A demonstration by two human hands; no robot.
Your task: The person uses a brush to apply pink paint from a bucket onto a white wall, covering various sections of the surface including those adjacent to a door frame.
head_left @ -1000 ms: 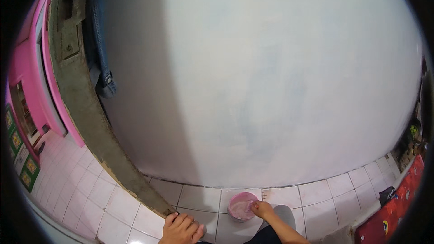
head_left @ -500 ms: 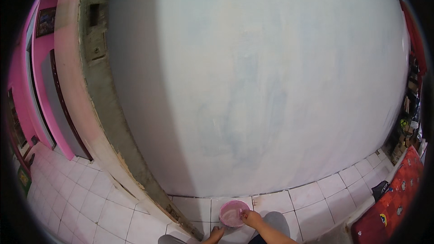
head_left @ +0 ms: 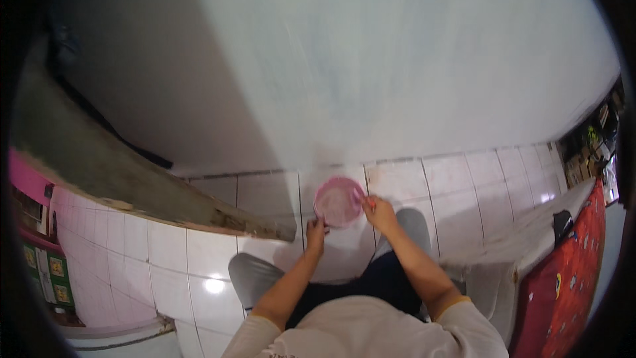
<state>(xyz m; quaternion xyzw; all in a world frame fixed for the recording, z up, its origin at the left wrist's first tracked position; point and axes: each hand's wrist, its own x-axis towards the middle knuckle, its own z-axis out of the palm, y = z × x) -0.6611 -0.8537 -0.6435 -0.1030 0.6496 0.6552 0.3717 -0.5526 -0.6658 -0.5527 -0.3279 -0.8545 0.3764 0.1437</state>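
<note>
A round pink bucket [head_left: 318,193] with pale pinkish liquid inside stands on the tiles between my knees, close to the foot of the wall. My left hand [head_left: 316,231] is closed on the bucket's near left rim. At its right side, my right hand [head_left: 380,213] grips what looks like a paintbrush [head_left: 358,200], whose pinkish end is at the inner rim. Its exact shape is too small and blurred to make out. In front of me rises a large wall [head_left: 371,73] with streaky whitish and pale blue paint.
A bare, rough-edged wall end [head_left: 146,185] juts in from the left. White floor tiles [head_left: 457,185] run along the wall. To the right are a red patterned cushion or mattress [head_left: 570,278], a grey ledge [head_left: 490,285] and cluttered items [head_left: 586,159] farther back.
My view has tilted down, bringing my arms, shirt and knees into sight. Both hands stay at the bucket, and the tool is still at its right side.
</note>
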